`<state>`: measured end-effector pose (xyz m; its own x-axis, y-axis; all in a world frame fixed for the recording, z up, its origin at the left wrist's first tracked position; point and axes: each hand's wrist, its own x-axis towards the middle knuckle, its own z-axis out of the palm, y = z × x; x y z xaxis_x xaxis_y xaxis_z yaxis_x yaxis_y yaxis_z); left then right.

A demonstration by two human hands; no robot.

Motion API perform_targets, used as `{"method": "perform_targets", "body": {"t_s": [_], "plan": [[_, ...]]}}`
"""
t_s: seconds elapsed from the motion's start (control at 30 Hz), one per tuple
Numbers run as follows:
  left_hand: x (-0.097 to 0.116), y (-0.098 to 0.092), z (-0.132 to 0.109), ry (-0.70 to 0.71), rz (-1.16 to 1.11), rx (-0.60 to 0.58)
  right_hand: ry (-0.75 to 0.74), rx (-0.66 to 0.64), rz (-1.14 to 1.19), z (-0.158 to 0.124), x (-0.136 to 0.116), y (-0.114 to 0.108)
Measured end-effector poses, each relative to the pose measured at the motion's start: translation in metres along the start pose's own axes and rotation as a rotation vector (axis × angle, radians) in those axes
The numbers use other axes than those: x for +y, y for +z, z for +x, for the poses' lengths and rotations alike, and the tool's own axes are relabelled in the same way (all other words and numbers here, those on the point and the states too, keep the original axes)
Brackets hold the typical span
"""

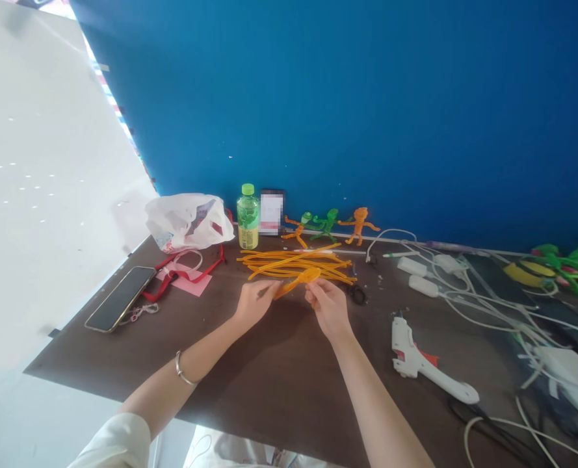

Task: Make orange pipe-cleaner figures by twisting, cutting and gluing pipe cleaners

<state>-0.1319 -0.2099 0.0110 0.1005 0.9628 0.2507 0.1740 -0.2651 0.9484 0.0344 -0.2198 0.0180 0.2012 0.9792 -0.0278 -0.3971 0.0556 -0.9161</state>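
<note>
Left hand and right hand seemingly pinch one orange pipe-cleaner figure; three figures stand beyond.

The pipe cleaners are orange, the tabletop dark brown, the wall deep blue.

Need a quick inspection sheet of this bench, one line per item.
surface: dark brown tabletop
work pieces: orange pipe-cleaner figure held over the table; loose orange pipe cleaners heaped beyond it; three small pipe-cleaner figures by the wall
grips: left hand and right hand both on the figure
clutter: white plastic bag, green-capped bottle, smartphone, hot glue gun
cables: white cables tangled at right
surroundings: blue wall, pale floor
</note>
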Motion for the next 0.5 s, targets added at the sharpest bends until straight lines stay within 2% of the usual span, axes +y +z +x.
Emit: {"method": "perform_targets", "body": {"t_s": [0.17, 0.27, 0.33, 0.4, 0.5], "plan": [[-0.012, -0.007, 0.012, -0.214, -0.338, 0.184, -0.029, 0.018, 0.029, 0.004, -0.002, -0.005], [-0.024, -0.021, 0.022, -0.23, -0.345, 0.359, -0.04, 0.023, 0.027, 0.006, -0.002, -0.007], [-0.031, -0.031, 0.029, -0.182, -0.221, 0.464, -0.039, 0.03, 0.031, 0.007, -0.001, -0.008], [-0.034, -0.039, 0.033, -0.065, -0.086, 0.548, -0.035, 0.035, 0.042, 0.006, -0.001, -0.008], [-0.03, -0.044, 0.032, 0.113, 0.082, 0.532, -0.03, 0.033, 0.059, 0.006, -0.002, -0.007]]}}
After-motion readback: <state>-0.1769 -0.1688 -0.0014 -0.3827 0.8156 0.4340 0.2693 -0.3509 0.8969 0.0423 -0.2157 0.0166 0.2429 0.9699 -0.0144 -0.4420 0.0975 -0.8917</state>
